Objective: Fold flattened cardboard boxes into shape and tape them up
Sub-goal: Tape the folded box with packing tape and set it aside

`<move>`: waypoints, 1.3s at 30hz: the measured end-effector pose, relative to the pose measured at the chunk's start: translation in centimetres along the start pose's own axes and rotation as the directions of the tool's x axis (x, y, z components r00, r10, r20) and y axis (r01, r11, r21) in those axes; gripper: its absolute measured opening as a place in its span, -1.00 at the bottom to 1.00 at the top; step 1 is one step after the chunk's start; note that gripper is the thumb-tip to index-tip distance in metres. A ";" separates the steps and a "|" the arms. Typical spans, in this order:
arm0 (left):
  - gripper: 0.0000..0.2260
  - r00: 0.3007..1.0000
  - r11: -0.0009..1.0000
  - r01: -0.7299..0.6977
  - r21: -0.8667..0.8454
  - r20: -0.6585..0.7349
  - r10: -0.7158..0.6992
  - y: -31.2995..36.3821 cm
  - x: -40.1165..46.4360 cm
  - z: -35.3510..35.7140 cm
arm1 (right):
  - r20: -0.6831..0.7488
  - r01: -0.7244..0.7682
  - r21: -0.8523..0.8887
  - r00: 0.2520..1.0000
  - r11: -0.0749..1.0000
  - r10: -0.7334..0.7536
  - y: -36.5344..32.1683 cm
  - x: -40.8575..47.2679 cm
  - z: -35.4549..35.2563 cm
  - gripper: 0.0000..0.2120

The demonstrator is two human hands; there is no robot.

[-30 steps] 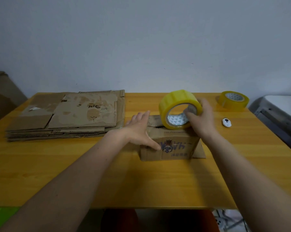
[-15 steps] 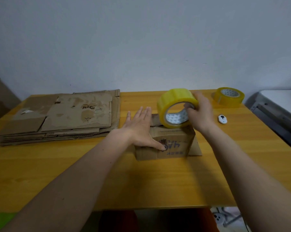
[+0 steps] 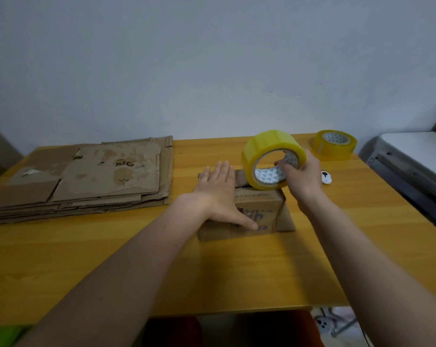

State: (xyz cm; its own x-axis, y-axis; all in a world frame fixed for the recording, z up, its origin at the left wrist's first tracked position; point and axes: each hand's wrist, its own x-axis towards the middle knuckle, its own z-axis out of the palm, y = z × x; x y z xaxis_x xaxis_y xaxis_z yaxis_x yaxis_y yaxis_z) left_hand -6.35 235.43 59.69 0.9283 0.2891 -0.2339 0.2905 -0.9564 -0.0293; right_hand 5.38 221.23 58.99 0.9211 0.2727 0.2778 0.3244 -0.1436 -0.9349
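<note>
Since a second ago almost nothing has shifted: the tape roll (image 3: 273,160) has tipped a little and crept toward the far edge of the box top, and both of my hands keep the places they had. Nearest me, just right of the frame's centre, the small folded box (image 3: 258,214) sits on the yellow table (image 3: 136,271), its printed front wall facing me and its long axis running left to right across the picture. At its lower right a loose flap (image 3: 287,221) lies out on the wood. My left hand (image 3: 219,194) is spread flat over the left half of the box top, fingers straight and pointing away from me, thumb reaching down the front wall; it presses, it does not grip. Just beyond, over the right half of the top, my right hand (image 3: 301,175) grips the roll, fingers hooked through its core, the roll standing on edge and touching the box top at its bottom rim. I cannot tell whether a strip is already stuck down. I judge that the coming pull goes along the top seam, and I cannot see which way that seam runs; the right hand carries the tape while the left, nearer the seam, stays as the anchor. Farther off, at the left of the frame, lies the stack of flattened boxes (image 3: 86,181). To the right sits a small white object (image 3: 326,177), and near the table's far right corner a second roll (image 3: 334,144) lies flat.
</note>
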 end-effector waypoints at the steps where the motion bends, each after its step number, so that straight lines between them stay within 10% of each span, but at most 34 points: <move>1: 0.31 1.000 1.000 -0.013 -0.013 -0.016 0.012 0.2 0.0 0.3 | 0.007 0.010 -0.014 1.000 1.000 -0.010 -0.1 0.1 0.0 -0.87; 10: 0.26 1.000 0.999 -0.015 -0.029 -0.028 0.014 -0.2 0.1 0.8 | 0.026 0.189 -0.235 0.982 0.953 -0.188 -0.5 2.0 -2.8 -0.71; 17: 0.20 0.999 0.999 -0.016 -0.029 -0.033 0.015 -0.3 0.7 0.9 | -0.023 0.038 -0.454 0.998 0.890 -0.055 3.7 2.3 -6.5 -0.73; 24: -0.27 0.988 0.990 -0.130 -0.048 -0.087 0.125 -0.7 0.6 1.0 | -0.013 -0.026 -0.385 1.000 0.923 0.023 5.8 2.0 -5.3 -0.83; 29: -0.51 0.950 0.989 -0.128 0.069 -0.279 0.142 -0.1 1.3 -0.3 | 0.228 -0.065 -0.246 0.966 0.967 0.123 5.4 0.1 -5.8 -0.82; 33: -0.57 0.951 0.956 -0.127 -0.265 -0.307 0.042 1.4 1.9 -0.5 | 0.553 -0.108 -0.159 0.814 0.981 0.179 3.6 -1.1 -6.0 -0.58; 39: -0.60 0.964 0.977 -0.039 -0.210 -0.264 -0.018 0.6 3.1 1.1 | 0.613 -0.237 -0.046 0.761 0.970 0.215 2.6 -1.9 -4.7 -0.52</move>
State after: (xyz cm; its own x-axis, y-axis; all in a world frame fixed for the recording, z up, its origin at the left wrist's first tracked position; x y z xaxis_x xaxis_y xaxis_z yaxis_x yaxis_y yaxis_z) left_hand -3.54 235.73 57.89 0.9512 0.3070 0.0313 0.2964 -0.9371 0.1846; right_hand 5.44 215.89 57.10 0.6386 0.7593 -0.1251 0.1064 -0.2481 -0.9629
